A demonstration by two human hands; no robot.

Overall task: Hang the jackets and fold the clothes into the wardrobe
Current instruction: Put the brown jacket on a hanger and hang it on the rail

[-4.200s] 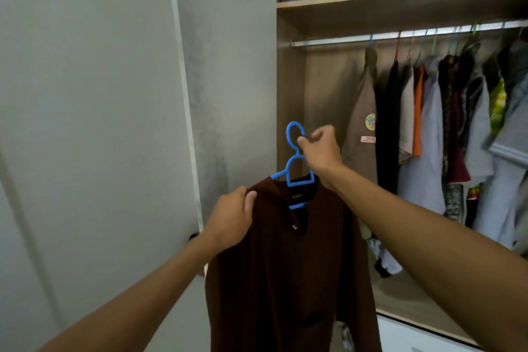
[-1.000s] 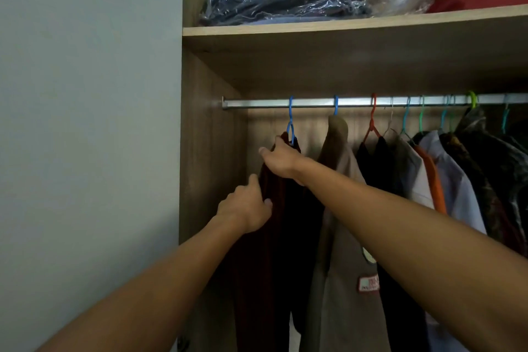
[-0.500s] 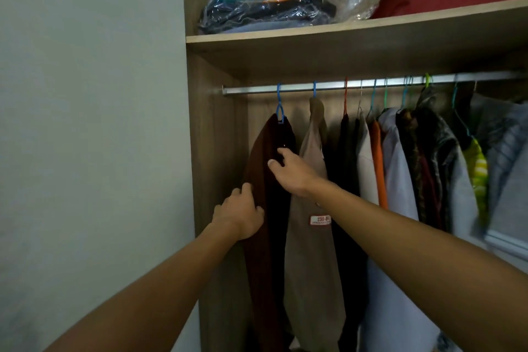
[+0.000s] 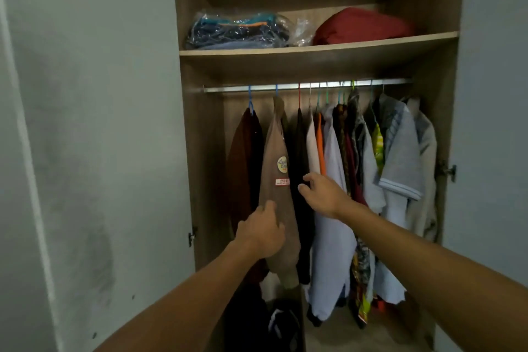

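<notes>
1. Brown jacket (image 4: 243, 160) hangs on its blue hanger (image 4: 250, 104) at the rail's (image 4: 285, 88) nine-o'clock end.
2. Left hand (image 4: 261, 233), fingers loosely curled, holds nothing, overlapping the tan shirt (image 4: 275, 208).
3. Right hand (image 4: 321, 194), fingers relaxed, empty, at its three o'clock.

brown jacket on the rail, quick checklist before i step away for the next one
1. Blue hanger hooked over rail: ok.
2. Brown jacket hanging straight at the left end: ok.
3. Left hand free: ok, holds nothing.
4. Right hand free: ok, open by the dark garment.
5. Jacket fully seated on both hanger shoulders: cannot tell.
</notes>
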